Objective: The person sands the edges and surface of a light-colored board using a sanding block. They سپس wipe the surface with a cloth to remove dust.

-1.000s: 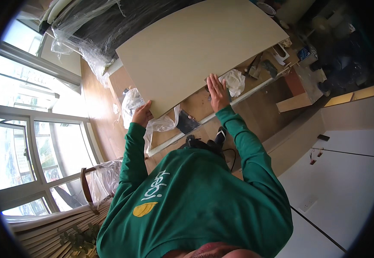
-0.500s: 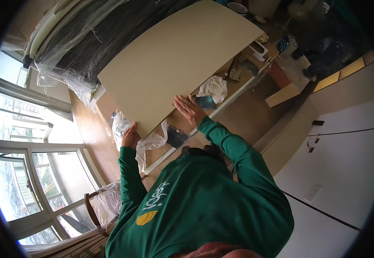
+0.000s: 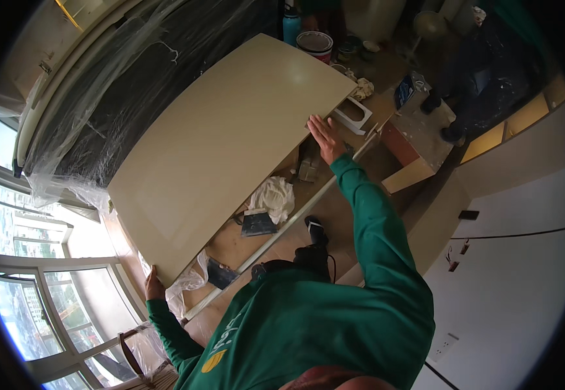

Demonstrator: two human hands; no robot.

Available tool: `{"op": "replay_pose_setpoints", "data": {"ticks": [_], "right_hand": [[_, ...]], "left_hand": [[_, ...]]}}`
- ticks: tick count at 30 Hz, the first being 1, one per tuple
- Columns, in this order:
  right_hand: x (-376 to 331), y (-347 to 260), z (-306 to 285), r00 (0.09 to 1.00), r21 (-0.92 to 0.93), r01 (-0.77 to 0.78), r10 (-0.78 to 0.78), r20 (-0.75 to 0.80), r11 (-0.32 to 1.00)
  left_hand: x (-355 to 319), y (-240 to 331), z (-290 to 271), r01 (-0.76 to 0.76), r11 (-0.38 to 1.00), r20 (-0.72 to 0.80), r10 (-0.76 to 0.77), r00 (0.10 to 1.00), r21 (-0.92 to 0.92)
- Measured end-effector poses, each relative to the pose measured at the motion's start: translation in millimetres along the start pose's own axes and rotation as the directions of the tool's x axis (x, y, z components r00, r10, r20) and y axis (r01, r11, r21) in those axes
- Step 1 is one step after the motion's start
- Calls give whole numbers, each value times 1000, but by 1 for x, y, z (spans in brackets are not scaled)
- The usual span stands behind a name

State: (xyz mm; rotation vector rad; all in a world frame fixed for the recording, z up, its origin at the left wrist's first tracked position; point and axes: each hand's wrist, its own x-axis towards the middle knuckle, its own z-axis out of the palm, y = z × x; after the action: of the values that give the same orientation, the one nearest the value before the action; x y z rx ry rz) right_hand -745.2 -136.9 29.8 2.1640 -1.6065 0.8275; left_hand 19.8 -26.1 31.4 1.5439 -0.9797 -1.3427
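one cream panel (image 3: pixel 230 149), two hands (image 3: pixel 324 138), one white cloth (image 3: pixel 274 197)

panel (image 3: pixel 224 149) above floor | cloth (image 3: pixel 276 195), dustpan (image 3: pixel 256 224) below its right edge | paint can (image 3: pixel 315 44) beyond far end

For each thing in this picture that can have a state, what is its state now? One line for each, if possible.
Beige panel: lifted off the floor, tilted, held at two edges.
Left hand: gripping the panel's lower corner.
Right hand: flat and open against the panel's edge.
Paint bucket: upright, open.
Blue bottle: upright; its cap cannot be seen.
White cloth: crumpled on the floor.
Plastic sheet: draped over dark furniture.
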Motion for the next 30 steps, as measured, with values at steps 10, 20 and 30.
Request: {"op": "replay_pose_setpoints", "data": {"ticks": [10,20,30], "right_hand": [[-4,291,-18,831,-160,-539,553,58,827],[-223,137,-44,584,398,-743,811,-6,538],[-370,8,-115,57,235,-971,998,35,48]], "left_hand": [[7,8,15,359,660,-455,-29,890,660],[-23,105,522,-490,54,414,458,787,870],[68,149,798,-831,-202,798,463,385,518]]}}
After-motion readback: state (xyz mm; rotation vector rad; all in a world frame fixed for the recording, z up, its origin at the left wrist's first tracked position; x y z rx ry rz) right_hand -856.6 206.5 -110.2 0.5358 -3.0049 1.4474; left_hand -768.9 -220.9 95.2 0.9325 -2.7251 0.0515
